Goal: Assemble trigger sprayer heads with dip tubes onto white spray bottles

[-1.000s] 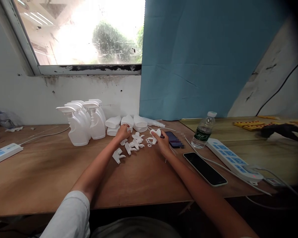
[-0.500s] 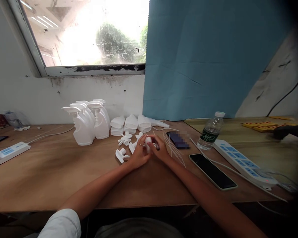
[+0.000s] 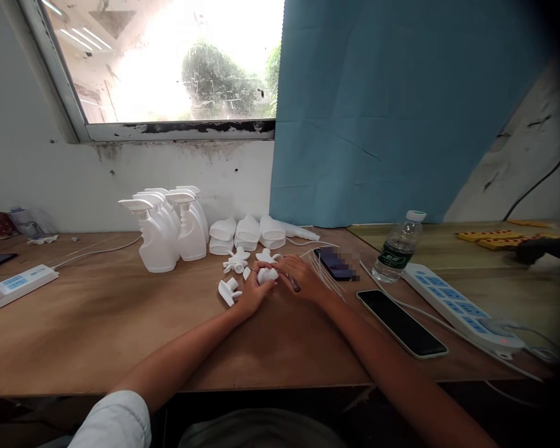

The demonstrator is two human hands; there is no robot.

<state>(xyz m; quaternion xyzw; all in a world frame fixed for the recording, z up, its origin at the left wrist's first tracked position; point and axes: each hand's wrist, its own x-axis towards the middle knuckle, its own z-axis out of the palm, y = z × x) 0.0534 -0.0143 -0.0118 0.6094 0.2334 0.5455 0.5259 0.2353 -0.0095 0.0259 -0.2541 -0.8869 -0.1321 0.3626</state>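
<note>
White sprayer head, partly hidden, between your left hand and right hand. Dark slender tool slants in your right. Loose white trigger heads lie nearby.

The scene is viewed from head height by a single camera, faced forward and tilted down over the brown wooden desk. The bare hands are seen at middle distance, below the picture's center; the pale wall with its metal-framed window is taken in beyond. No overlap is shared with another view.
</note>
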